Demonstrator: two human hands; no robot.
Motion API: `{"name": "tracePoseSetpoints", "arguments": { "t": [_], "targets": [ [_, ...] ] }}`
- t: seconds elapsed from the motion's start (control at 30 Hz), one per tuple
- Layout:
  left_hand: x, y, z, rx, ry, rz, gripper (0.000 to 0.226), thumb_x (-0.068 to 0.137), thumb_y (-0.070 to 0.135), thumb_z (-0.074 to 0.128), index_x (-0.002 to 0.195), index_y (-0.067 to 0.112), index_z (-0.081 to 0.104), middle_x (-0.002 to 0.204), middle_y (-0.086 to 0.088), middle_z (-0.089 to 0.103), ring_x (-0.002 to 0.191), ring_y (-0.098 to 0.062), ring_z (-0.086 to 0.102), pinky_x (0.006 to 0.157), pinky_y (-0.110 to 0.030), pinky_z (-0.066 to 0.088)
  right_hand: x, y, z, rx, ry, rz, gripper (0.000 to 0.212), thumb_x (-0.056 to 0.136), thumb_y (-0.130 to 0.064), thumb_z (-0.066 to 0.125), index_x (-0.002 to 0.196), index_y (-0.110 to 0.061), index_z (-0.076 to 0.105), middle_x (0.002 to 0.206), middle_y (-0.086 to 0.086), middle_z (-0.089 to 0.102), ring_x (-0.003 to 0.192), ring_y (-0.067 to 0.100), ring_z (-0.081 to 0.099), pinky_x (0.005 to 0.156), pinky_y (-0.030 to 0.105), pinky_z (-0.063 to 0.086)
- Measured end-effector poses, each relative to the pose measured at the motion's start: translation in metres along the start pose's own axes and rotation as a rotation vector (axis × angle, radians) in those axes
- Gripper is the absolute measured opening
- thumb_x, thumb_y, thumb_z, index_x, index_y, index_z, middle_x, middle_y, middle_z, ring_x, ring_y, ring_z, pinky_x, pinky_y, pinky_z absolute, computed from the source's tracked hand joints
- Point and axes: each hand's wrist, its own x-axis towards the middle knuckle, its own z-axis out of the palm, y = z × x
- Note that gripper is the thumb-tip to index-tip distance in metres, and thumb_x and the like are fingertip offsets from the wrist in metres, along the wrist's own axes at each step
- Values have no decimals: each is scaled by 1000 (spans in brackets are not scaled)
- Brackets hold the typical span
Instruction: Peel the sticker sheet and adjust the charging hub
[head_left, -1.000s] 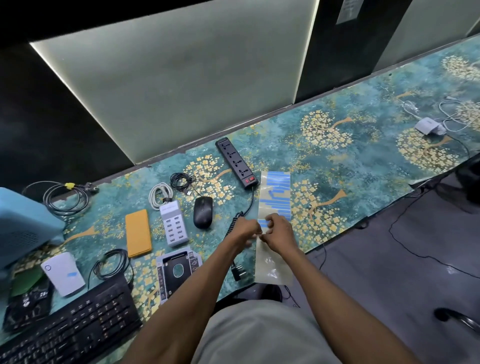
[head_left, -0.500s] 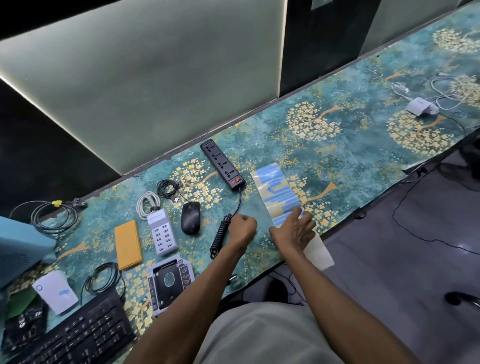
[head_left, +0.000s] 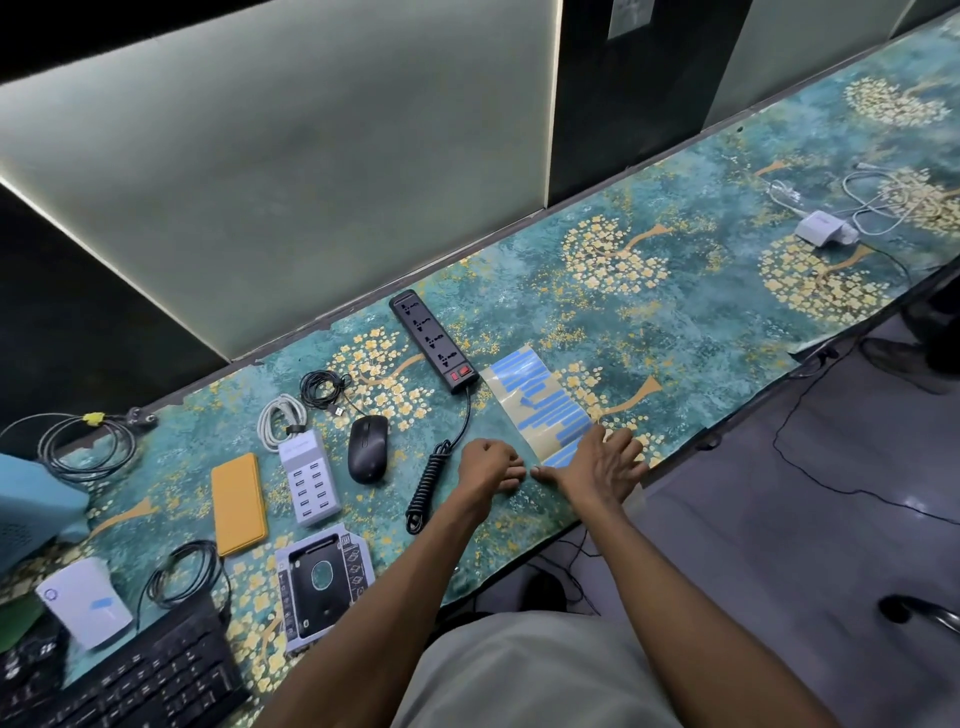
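Observation:
A clear sheet with rows of blue strips lies flat on the teal flowered table, just right of the black power strip. My right hand lies flat with spread fingers on the sheet's near end, close to the table's front edge. My left hand rests beside it as a loose fist, knuckles up, thumb tip almost meeting the right thumb. Whether it pinches anything is hidden. The power strip's coiled black cord runs just left of that fist.
Left of the hands lie a black mouse, a white multi-port USB charger, an orange case, a drive caddy, a keyboard, a white box and cable bundles. A white adapter with cables sits far right.
The sheet, held up by both hands a second ago, now lies on the table, turned slantwise. My right hand flattened onto it; my left hand let go and curled.

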Motion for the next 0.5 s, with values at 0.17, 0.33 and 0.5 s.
{"name": "tracePoseSetpoints", "arguments": {
  "t": [0.17, 0.33, 0.5],
  "targets": [
    [4, 1, 4, -11, 7, 3, 18, 88, -5, 50, 104, -5, 57, 81, -19, 59, 66, -23, 53, 53, -33, 43, 4, -1, -4, 25, -17, -35, 118, 46, -75, 87, 131, -9, 37, 138, 16, 42, 125, 35, 44, 93, 45, 47],
    [8, 15, 14, 39, -29, 3, 17, 86, 0, 66, 84, 7, 50, 65, -5, 40, 45, -16, 36, 48, -30, 32, 3, 7, -2, 116, -58, -89, 126, 43, -76, 88, 136, -10, 32, 137, 17, 45, 127, 38, 48, 99, 47, 45],
    [10, 15, 17, 57, 55, 97, 19, 84, 6, 80, 76, 9, 63, 63, 2, 60, 53, -15, 58, 46, -24, 40, 3, 15, 6, 379, -45, -254, 100, 63, -66, 85, 137, -16, 40, 133, 12, 49, 124, 34, 50, 94, 46, 49]
  ]
}}
